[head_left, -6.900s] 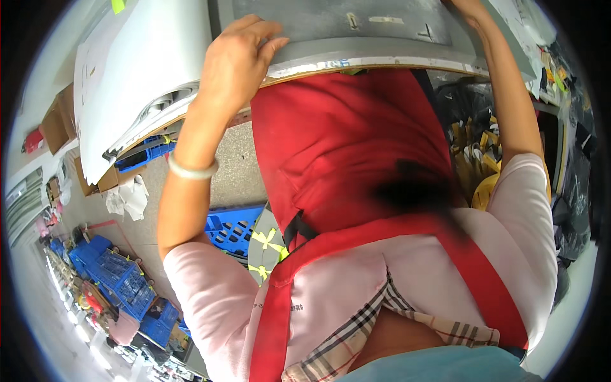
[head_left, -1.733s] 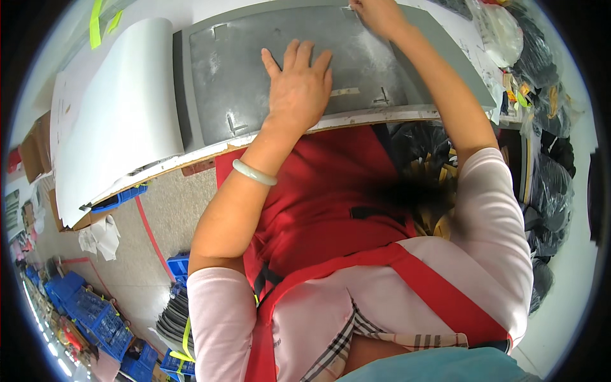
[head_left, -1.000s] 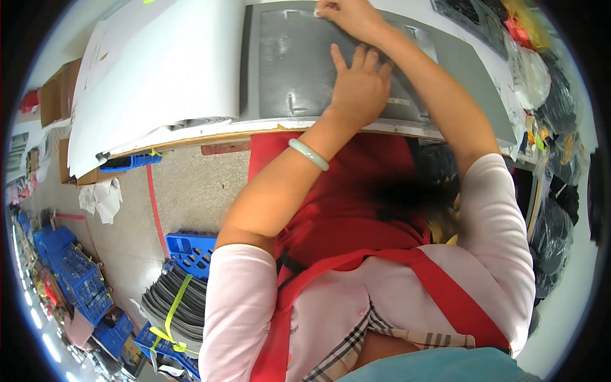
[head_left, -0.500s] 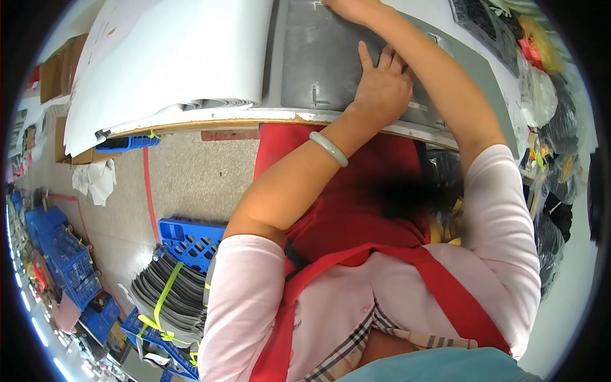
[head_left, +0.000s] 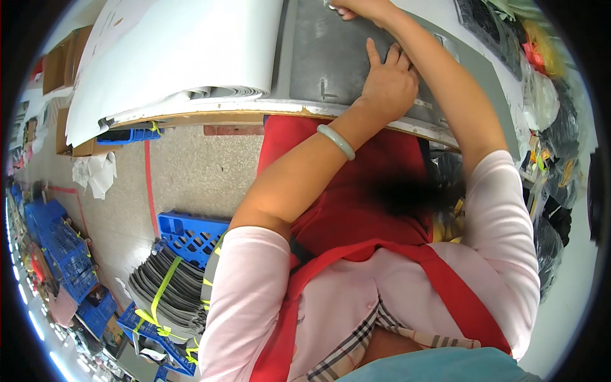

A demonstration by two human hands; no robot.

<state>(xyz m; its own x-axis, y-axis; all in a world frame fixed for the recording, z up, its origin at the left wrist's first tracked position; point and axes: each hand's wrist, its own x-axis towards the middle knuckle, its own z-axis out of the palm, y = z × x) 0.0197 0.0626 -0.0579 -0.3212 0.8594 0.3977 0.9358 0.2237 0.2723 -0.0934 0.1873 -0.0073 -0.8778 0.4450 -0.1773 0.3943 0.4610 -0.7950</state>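
A dark grey, flat rectangular panel [head_left: 318, 57] lies on a larger grey sheet [head_left: 493, 95] on the worktable. My left hand [head_left: 389, 86], a pale green bangle on its wrist, rests on the panel's right part with fingers spread. Beyond it, my right hand [head_left: 359, 9] is at the top edge of the view, its arm crossing over from the right. Its fingers are curled round something small, of which only a pale, shiny bit shows by the fingertips. An L-shaped mark [head_left: 326, 92] shows near the panel's front edge.
Large white sheets [head_left: 184, 51], rolled at the near edge, cover the table's left side. Plastic bags [head_left: 541, 102] crowd the right. Below left, a strapped stack of dark grey sheets [head_left: 168, 290] stands beside a blue plastic crate [head_left: 191, 235]. The table's front edge [head_left: 286, 110] runs before me.
My right hand has come slightly nearer over the panel, and more of its curled fingers shows. My left hand stays put on the panel. The whole view has shifted a little.
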